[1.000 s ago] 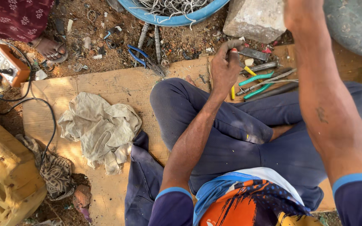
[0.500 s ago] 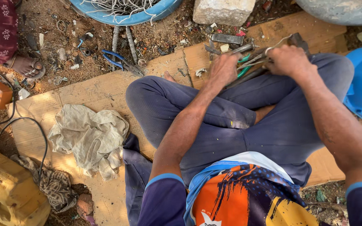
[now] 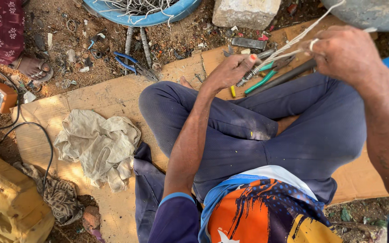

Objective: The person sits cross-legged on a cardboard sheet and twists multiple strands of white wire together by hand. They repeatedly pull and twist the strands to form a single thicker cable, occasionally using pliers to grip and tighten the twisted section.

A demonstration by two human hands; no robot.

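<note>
— Where is the wire right now?

— I have the bundle of thin white wires (image 3: pixel 289 45) stretched between my two hands, above my crossed legs and over the far edge of the flat brown cardboard sheet (image 3: pixel 109 96) I sit on. My left hand (image 3: pixel 229 71) has its fingers curled shut around the lower end, where a short ribbed grey sleeve (image 3: pixel 247 77) sits on the strands. My right hand (image 3: pixel 345 53) is closed in a fist higher up and to the right, with the strands pinched inside it and one loop of white wire wound round a finger. From that fist the loose ends run on toward the top right corner of the view

— And what lies under your hands?

— Just below the wires, on the cardboard by my knees, lie green-handled pliers (image 3: pixel 266 75) and a long dark metal rod (image 3: pixel 284 77), both slanting the same way. A small yellow stub (image 3: pixel 232 91) lies just beside my left wrist. Past them, at the far edge of the cardboard, there is a flat grey metal piece (image 3: pixel 248 42), and beyond it a rough grey stone block (image 3: pixel 246 12) on the dirt

— Anything else around you?

— A round blue plastic tub (image 3: pixel 158 18) full of pale wire scraps sits at the top, on the ground, with blue-handled cutters (image 3: pixel 131 63) near it. A crumpled beige rag (image 3: pixel 100 146) lies toward the left edge of the cardboard, well apart from my hands. At the far left another person's sandalled foot (image 3: pixel 34 68) rests on the dirt
</note>
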